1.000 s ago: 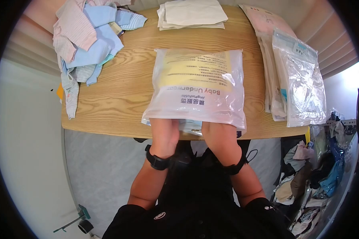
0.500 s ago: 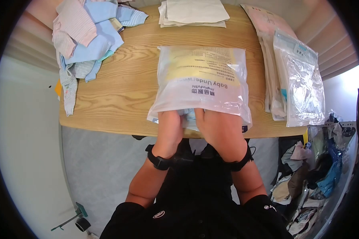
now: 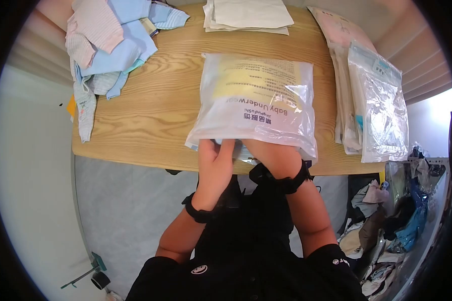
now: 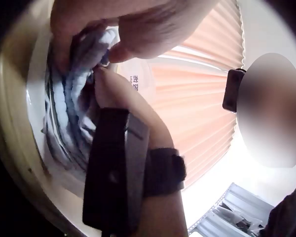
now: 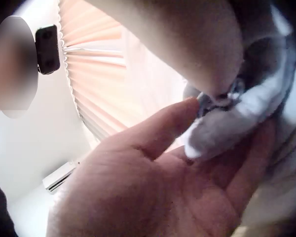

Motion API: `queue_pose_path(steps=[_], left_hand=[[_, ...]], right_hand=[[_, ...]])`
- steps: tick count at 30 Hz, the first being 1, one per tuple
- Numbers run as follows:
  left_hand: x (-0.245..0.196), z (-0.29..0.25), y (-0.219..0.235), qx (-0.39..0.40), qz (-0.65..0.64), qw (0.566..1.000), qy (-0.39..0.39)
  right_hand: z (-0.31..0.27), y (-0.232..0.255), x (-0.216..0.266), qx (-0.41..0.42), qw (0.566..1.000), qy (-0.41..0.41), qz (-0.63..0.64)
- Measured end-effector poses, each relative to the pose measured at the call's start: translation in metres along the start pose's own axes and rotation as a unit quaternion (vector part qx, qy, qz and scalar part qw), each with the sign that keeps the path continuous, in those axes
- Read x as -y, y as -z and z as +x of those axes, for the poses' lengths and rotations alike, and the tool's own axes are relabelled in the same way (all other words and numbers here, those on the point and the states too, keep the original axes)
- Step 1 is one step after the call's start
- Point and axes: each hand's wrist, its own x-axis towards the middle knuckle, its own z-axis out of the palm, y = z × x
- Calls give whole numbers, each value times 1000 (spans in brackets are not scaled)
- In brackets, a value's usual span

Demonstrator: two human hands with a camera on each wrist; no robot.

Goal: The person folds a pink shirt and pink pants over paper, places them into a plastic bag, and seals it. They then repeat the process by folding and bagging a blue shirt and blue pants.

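Note:
A clear plastic bag [image 3: 299, 128] printed "Baby Underwear" lies near the table's front edge, its opening towards me. Both hands reach in at that opening, the left hand [image 3: 216, 165] at its left part, the right hand [image 3: 275, 158] right of the middle. In the left wrist view a folded light blue-grey garment [image 4: 75, 101] lies between the left thumb and fingers, which hold it at its edge. The right thumb [image 5: 227, 84] presses on the same cloth from the other side. The film covers the right fingers in the head view.
A pile of pink, blue and grey baby clothes [image 3: 118, 42] lies at the table's far left. White sheets [image 3: 248, 15] are stacked at the back. Several packed bags [image 3: 381, 105] lie at the right edge. Beside the table at lower right stands a shelf of clothes [image 3: 376, 215].
The left hand has drawn back a little, so its thumb and a finger show below the bag's edge. The right wrist has turned and its black camera now shows. The bag sits slightly farther right.

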Motion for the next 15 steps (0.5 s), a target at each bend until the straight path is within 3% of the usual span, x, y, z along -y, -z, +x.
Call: queue_pose_path(steps=[3,5,8,15], left_hand=[[3,-3,2,-35,-59,997,39],[4,-1,4,-42,-15,999,5],[9,5,7,-71,48,996,-9],[11,6,12,-92,53,994,-19]], right_hand=[[1,-2,6,15,995,-63,75],[2,-1,6,18,1000,4,13],[-3,9,11,16,999,18,-36],[-22,41,21,84,992,-39,-85]])
